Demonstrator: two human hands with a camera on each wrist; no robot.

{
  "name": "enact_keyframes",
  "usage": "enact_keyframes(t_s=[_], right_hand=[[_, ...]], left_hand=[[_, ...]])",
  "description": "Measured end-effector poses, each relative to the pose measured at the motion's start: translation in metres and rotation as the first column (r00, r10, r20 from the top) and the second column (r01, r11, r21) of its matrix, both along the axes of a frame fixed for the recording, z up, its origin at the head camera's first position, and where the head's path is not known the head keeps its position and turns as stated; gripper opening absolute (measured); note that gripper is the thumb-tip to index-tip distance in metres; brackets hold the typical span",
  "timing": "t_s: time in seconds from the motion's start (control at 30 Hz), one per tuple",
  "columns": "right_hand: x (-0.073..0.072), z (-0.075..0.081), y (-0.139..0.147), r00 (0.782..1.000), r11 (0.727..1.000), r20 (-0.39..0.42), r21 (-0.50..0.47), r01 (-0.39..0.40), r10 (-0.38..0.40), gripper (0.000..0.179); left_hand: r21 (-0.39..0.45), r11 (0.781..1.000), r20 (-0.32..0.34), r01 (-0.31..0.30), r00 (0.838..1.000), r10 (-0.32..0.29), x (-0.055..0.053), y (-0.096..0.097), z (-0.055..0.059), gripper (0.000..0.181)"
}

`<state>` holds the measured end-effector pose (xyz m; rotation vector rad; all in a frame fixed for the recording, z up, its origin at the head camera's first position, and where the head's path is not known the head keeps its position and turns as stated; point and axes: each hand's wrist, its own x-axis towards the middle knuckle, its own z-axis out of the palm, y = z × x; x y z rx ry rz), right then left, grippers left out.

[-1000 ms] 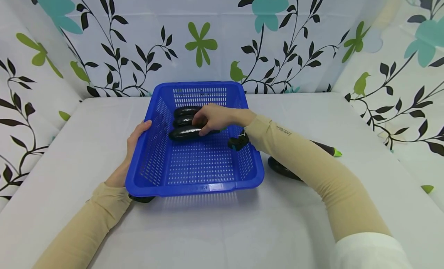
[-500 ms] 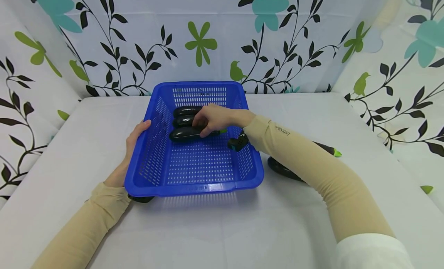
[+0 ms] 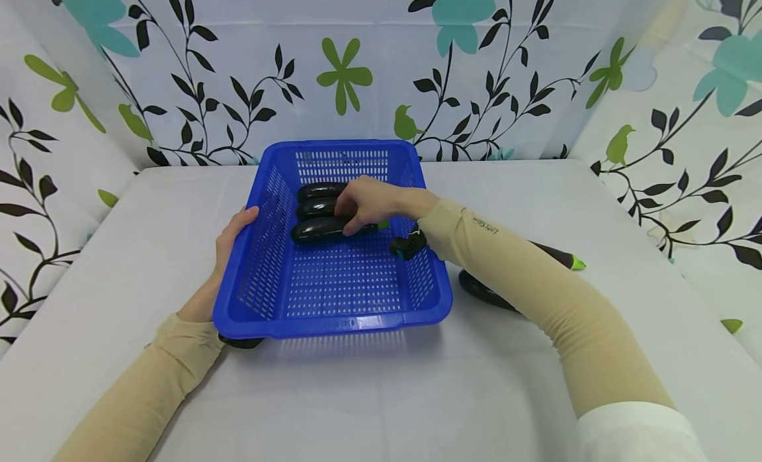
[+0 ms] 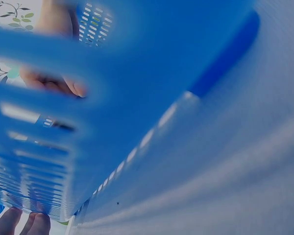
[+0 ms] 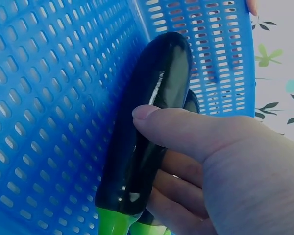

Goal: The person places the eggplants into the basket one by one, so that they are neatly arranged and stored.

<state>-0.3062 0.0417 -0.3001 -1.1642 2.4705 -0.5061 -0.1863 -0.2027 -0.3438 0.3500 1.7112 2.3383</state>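
A blue plastic basket [image 3: 357,324] with slotted walls stands mid-table. At its left side my left hand [image 3: 226,247] holds the wall, thumb at the rim; its fingertips [image 4: 39,225] show at the lower left of the left wrist view. Three glossy dark eggplants lie side by side in the basket's back part: a rear one [image 3: 320,191], a middle one [image 3: 314,208] and a front one [image 3: 315,231]. My right hand [image 3: 372,202] grips the front eggplant [image 5: 169,63], thumb across its top and fingers curled beneath in the right wrist view. My right hand hides the other eggplants' right ends.
Right of the basket, two more eggplants lie on the white table [image 3: 381,396]: one with a green tip [image 3: 556,255] and a darker one [image 3: 483,291]. My right sleeve [image 3: 536,283] partly covers both. A leaf-patterned curtain [image 3: 357,71] hangs behind and at both sides.
The front eggplant's green end shows more beside my right hand than a second ago. Hands and basket stay almost still.
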Motion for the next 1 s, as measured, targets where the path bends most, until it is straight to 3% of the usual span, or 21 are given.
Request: enact_keyframes(t_s=[0.47, 1.0], right_hand=[[-0.0002, 0.0002, 0.0011, 1.0, 1.0, 0.02, -0.026, 0.005, -0.004, 0.038], [0.0003, -0.0009, 0.0022, 1.0, 1.0, 0.028, -0.022, -0.012, 0.012, 0.035]], left_hand=[[0.025, 0.999, -0.019, 0.024, 1.0, -0.023, -0.0005, -0.0024, -0.0022, 0.061], [0.018, 1.0, -0.021, 0.002, 1.0, -0.001, -0.0004, -0.0025, -0.005, 0.062]])
